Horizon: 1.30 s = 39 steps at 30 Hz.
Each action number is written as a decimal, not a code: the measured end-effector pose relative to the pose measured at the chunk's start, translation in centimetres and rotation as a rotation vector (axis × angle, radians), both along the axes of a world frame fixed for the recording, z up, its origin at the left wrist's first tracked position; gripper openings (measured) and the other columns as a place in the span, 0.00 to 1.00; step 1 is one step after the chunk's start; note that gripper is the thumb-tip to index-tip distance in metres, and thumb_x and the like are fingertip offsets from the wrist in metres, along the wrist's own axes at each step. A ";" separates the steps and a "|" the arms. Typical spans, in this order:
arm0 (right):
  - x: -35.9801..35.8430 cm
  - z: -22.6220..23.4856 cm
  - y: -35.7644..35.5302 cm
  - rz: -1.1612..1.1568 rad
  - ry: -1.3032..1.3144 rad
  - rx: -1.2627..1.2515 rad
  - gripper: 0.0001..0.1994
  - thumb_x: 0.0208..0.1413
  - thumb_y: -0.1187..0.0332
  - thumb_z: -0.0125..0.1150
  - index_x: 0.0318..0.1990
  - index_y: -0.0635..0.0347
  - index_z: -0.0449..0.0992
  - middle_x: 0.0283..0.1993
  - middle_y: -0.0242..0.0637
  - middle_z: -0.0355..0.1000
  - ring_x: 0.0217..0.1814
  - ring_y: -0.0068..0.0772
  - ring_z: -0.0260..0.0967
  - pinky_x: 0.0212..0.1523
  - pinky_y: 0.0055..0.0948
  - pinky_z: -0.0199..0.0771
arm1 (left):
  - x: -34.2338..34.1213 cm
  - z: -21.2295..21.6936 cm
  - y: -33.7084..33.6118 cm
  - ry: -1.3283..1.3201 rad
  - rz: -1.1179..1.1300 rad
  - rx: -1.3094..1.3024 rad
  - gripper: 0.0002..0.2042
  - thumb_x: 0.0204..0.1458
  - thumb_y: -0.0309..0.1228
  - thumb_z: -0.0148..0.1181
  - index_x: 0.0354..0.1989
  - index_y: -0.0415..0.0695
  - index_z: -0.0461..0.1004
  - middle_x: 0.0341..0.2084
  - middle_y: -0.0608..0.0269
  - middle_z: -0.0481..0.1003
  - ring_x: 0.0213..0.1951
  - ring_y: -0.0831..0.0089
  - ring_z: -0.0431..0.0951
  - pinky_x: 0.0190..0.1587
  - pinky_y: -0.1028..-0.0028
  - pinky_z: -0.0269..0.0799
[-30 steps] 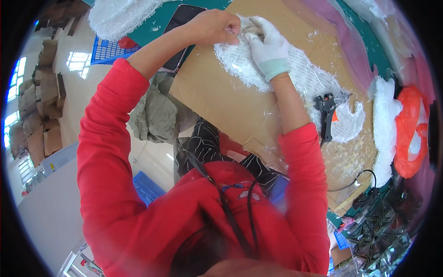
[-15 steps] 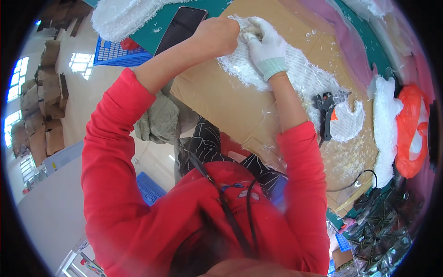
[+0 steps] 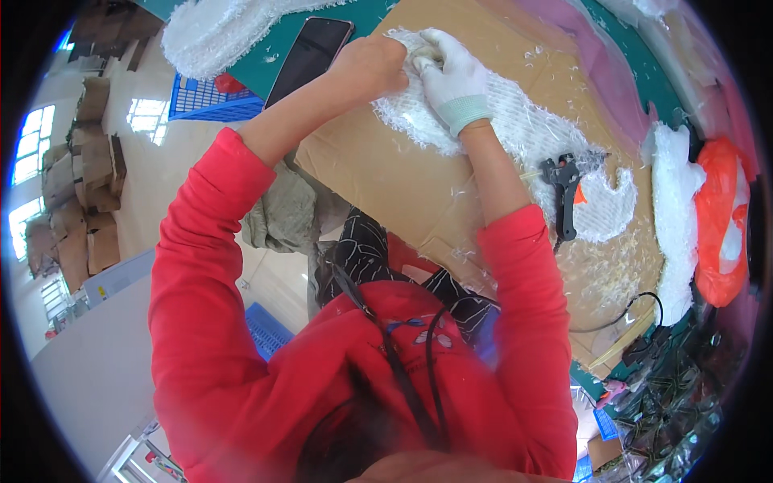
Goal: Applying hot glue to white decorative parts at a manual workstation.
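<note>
A long white woven mesh piece [image 3: 531,137] with frayed edges lies on a sheet of brown cardboard [image 3: 403,177]. My left hand [image 3: 370,64] is bare and closed, pressing on the upper end of the mesh. My right hand [image 3: 451,68] wears a white glove and pinches the same end of the mesh, touching the left hand. Both sleeves are red.
A black glue gun [image 3: 564,189] rests on the mesh to the right, its cable [image 3: 628,310] trailing off the cardboard. A dark phone [image 3: 310,48] lies on the green table top left. More white mesh [image 3: 213,32], an orange bag [image 3: 721,225] and a blue crate [image 3: 213,101] surround the board.
Both hands stay together on the mesh end and shift only slightly along it; the left elbow has moved a little.
</note>
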State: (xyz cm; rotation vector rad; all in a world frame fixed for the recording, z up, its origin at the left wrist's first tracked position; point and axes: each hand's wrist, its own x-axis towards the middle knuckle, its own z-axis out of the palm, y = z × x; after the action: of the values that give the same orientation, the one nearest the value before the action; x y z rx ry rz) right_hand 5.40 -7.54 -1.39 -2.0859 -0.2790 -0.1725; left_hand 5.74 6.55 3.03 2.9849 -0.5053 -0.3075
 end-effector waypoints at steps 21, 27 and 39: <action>0.3 -0.3 0.2 0.003 0.007 -0.002 0.17 0.44 0.70 0.56 0.45 0.59 0.69 0.36 0.38 0.73 0.37 0.33 0.71 0.42 0.27 0.69 | 0.1 -1.2 2.6 0.250 0.199 -0.659 0.07 0.41 0.29 0.55 0.19 0.38 0.69 0.14 0.68 0.67 0.19 0.82 0.67 0.25 0.80 0.65; 0.1 -0.4 0.2 -0.001 0.003 0.006 0.17 0.45 0.69 0.56 0.45 0.59 0.69 0.37 0.40 0.73 0.39 0.34 0.71 0.42 0.27 0.69 | -0.1 -1.6 3.2 0.321 0.190 -0.774 0.05 0.43 0.28 0.54 0.21 0.39 0.69 0.16 0.71 0.66 0.20 0.84 0.65 0.25 0.82 0.63; 0.3 0.0 0.3 0.011 -0.004 -0.053 0.17 0.44 0.69 0.56 0.45 0.60 0.69 0.36 0.40 0.73 0.39 0.37 0.71 0.43 0.28 0.68 | -1.2 -3.0 5.4 0.289 0.137 -0.993 0.05 0.49 0.28 0.52 0.26 0.40 0.69 0.20 0.73 0.67 0.23 0.87 0.66 0.27 0.85 0.63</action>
State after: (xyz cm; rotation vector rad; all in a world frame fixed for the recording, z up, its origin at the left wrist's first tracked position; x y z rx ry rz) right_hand 5.66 -7.21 -1.39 -2.1363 -0.3002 -0.1649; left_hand 4.57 11.91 0.05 1.9588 -0.2873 -0.3350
